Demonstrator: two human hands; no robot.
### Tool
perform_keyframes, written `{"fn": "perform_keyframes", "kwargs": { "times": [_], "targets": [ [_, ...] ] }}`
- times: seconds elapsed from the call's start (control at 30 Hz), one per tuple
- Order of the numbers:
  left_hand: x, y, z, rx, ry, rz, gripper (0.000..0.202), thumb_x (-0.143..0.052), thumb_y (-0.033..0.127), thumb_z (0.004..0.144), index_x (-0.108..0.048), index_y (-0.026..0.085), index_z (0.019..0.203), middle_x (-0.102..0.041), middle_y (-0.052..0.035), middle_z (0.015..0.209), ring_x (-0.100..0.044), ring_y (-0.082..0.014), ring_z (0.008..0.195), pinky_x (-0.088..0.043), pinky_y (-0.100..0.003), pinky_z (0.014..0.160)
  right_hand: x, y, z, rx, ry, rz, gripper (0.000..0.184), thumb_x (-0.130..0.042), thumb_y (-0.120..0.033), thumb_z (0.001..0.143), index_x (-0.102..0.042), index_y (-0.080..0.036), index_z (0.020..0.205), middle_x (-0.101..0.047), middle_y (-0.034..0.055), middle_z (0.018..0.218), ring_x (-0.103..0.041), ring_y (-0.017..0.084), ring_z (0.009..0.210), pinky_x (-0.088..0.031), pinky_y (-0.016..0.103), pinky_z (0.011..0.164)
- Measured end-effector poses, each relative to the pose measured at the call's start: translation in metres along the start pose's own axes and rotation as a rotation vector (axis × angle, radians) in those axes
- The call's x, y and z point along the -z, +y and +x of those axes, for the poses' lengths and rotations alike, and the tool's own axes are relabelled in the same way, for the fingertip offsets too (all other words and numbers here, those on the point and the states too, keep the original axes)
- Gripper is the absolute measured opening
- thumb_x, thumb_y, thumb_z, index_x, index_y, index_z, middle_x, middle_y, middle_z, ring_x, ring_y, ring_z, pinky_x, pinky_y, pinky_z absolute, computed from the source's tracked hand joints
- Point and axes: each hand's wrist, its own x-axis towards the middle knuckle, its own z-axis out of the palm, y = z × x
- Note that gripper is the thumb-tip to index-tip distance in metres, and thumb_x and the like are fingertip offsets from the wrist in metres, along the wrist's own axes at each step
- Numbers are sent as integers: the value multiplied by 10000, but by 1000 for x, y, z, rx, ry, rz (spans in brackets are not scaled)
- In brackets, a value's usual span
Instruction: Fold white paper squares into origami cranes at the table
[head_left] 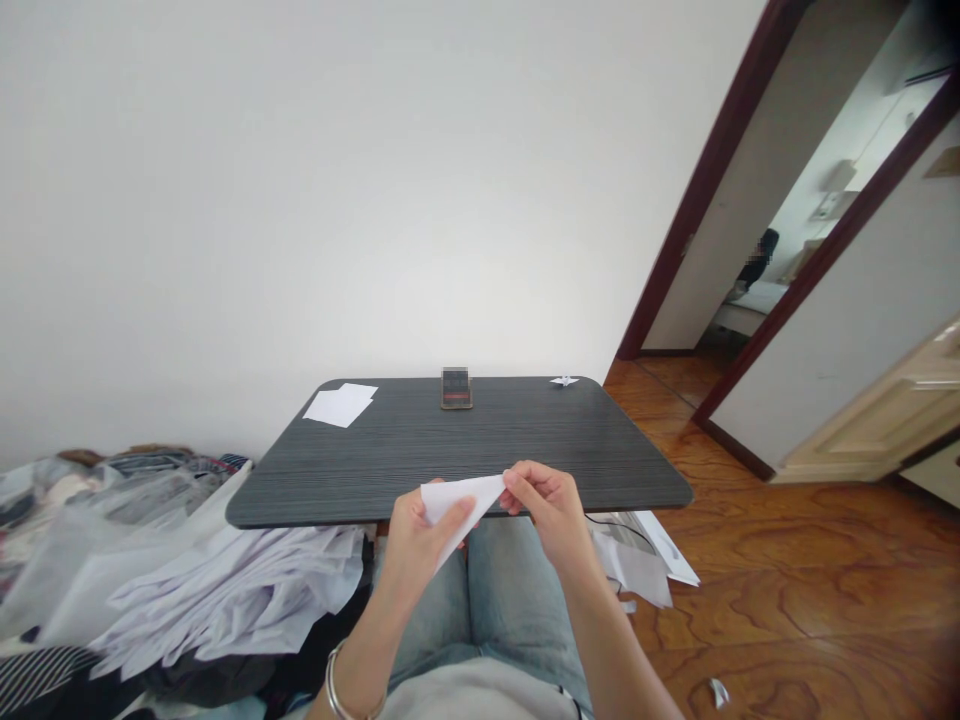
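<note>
A white folded sheet of paper [459,506] is held in the air just in front of the near edge of the dark table [465,450], above my lap. My left hand [417,545] is closed around its lower left part, thumb on top. My right hand [541,508] pinches the paper's right tip between thumb and fingers. A bracelet sits on my left wrist.
On the table lie a phone [456,388] at the back middle, loose white sheets [340,404] at the back left and a small folded paper figure [564,381] at the back right. Heaps of paper and clothes [187,580] lie left; more sheets [645,555] on the wooden floor right. A person sits beyond the doorway [757,262].
</note>
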Motion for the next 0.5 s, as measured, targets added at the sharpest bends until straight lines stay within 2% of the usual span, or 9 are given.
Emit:
{"fn": "perform_keyframes", "kwargs": {
  "times": [0.1,0.2,0.27,0.37,0.5],
  "targets": [
    [2,0,2,-8,1,10,236,-700,339,615,-620,118,588,-555,7,479,-446,-81,380,-335,-176,340,-1,1,2,27,16,-34,302,-597,-398,767,-634,-159,586,-598,19,537,-543,112,512,-431,192,452],
    [4,-2,5,0,-11,10,251,-703,351,611,-617,117,589,-541,13,469,-445,-83,378,-336,-178,345,0,2,4,26,4,-50,341,-542,-450,793,-672,-159,672,-611,33,577,-560,124,540,-448,193,436],
    [4,-4,6,9,-25,15,249,-705,348,610,-615,116,592,-544,13,469,-449,-83,377,-333,-177,347,1,2,6,4,-48,-63,326,-567,-457,770,-683,-158,716,-612,28,579,-554,120,525,-449,191,425],
    [5,-6,7,15,-65,39,238,-704,334,613,-608,118,586,-549,13,466,-459,-84,375,-334,-174,346,3,2,7,-37,-123,-128,246,-668,-393,694,-659,-153,644,-578,-5,507,-511,94,450,-425,182,410],
    [9,-9,12,3,-64,45,252,-721,326,595,-610,124,698,-579,21,503,-496,-94,395,-370,-175,355,5,4,10,-73,-110,-142,238,-687,-373,674,-629,-153,602,-567,-18,478,-509,93,438,-415,182,409]
  ]
}}
